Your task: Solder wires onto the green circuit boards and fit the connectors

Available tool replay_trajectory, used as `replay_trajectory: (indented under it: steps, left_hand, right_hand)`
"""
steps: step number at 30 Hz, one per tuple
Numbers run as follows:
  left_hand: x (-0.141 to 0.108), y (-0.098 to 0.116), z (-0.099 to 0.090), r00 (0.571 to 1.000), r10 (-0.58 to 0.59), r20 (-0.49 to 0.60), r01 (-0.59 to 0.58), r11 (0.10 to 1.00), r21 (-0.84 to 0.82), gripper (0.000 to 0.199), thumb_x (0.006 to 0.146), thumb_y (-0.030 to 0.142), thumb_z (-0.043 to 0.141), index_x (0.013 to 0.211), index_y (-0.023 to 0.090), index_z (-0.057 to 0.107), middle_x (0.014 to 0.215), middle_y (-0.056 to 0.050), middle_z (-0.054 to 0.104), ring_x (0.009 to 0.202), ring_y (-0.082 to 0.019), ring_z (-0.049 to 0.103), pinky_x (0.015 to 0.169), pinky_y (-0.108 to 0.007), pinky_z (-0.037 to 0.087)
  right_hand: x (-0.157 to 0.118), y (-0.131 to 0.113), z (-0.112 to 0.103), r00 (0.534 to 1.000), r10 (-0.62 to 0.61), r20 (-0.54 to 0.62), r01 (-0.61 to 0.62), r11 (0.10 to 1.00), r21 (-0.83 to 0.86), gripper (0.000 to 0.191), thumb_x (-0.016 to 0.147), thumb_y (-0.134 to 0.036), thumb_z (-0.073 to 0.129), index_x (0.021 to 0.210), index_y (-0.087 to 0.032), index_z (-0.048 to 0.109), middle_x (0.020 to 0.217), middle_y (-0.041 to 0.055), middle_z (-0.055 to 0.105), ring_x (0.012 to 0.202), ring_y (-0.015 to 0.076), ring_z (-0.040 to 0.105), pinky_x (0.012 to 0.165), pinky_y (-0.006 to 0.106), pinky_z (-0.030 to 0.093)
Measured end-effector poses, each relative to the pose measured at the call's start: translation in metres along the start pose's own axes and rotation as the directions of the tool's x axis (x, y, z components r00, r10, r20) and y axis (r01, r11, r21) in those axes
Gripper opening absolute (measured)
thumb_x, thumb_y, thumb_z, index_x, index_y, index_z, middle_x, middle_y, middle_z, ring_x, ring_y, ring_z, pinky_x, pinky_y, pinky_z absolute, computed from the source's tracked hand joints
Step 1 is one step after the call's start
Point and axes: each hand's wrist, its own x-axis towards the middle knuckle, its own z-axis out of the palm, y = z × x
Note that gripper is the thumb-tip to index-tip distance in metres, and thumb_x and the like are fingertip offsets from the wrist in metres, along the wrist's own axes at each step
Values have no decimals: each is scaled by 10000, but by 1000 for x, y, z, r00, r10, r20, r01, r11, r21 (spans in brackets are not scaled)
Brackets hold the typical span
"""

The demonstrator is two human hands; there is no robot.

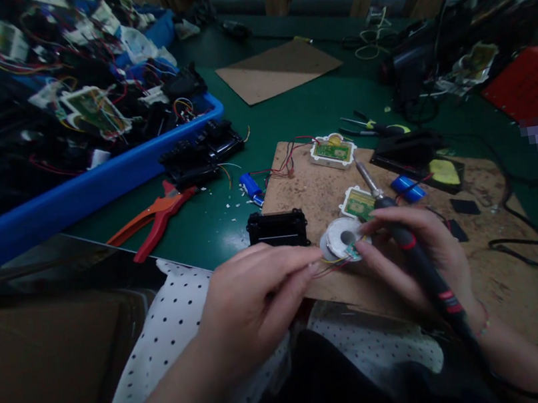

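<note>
Thin wires (331, 262) run from the pinched fingertips of my left hand (267, 289) towards a small green board (352, 251). My right hand (418, 253) holds that board between thumb and finger, and a black soldering iron (409, 244) lies across the same hand, its metal tip pointing up and away. Behind the small board stands a white solder spool (337, 235). Just beyond the spool is a white-framed green circuit board (358, 204); another framed board (333, 151) with red and black wires sits farther back. A black plastic housing (277, 229) lies beyond my left hand.
A blue bin (95, 187) heaped with wired parts fills the left. Red-handled cutters (155, 220) and a blue cylinder (251, 187) lie on the green table. Pliers (374, 126), a black tray (414, 159) and a looping black cable (523, 244) are at right.
</note>
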Motion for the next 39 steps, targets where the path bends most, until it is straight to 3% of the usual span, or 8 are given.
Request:
replay_trajectory:
  steps: [3,5,12,21,26,32,39]
  left_hand:
    - [17,7,13,980,-199,-24,197,977,-79,120,912,165,649,1009,234,663,867,36,745,750,-113,688,668,-238,518]
    - [24,10,21,972,-236,-5,235,966,-106,70,905,180,656,955,228,657,851,39,721,783,-119,661,682,-250,499]
    - [26,12,33,973,-219,66,226,966,-122,77,907,183,654,869,241,686,859,48,720,848,-163,605,782,-357,408]
    - [23,7,40,974,-219,-63,214,974,-74,112,827,161,739,784,261,715,799,47,736,926,-199,640,881,-407,409]
    - [24,5,43,972,-227,-58,222,972,-80,78,825,166,719,787,234,717,979,-16,715,1023,-218,627,899,-415,434]
    - [23,4,47,995,-100,1,99,989,-107,121,834,126,701,804,227,643,978,69,775,1054,-188,674,988,-438,380]
    - [19,4,52,990,-138,-29,134,985,-108,126,844,120,689,816,231,637,963,80,787,1025,-185,696,978,-443,374]
  right_hand:
    - [-1,0,0,1000,9,-4,-9,1000,-4,513,772,-118,771,1233,-256,594,995,11,701,796,147,666,746,316,555]
    - [-1,0,-1,1000,21,2,-21,1000,1,514,774,-114,770,1235,-257,593,996,8,700,813,147,665,762,316,551]
    - [-3,2,-1,999,32,19,-32,999,-5,529,760,-96,779,1236,-241,596,1017,9,695,866,146,654,804,313,531]
    - [-5,3,0,999,45,12,-45,999,16,550,745,-85,786,1238,-239,596,1024,5,695,858,148,656,802,321,535]
    - [-4,3,0,1000,22,22,-22,1000,-19,543,748,-100,789,1235,-238,593,1018,0,700,857,143,650,804,314,527]
    - [-3,3,-1,1000,17,17,-17,999,-27,529,760,-103,777,1236,-240,591,1016,-1,698,855,145,651,801,318,528]
    - [-5,5,0,1000,23,19,-23,1000,8,554,748,-86,778,1246,-247,594,1019,4,703,864,156,665,814,336,539]
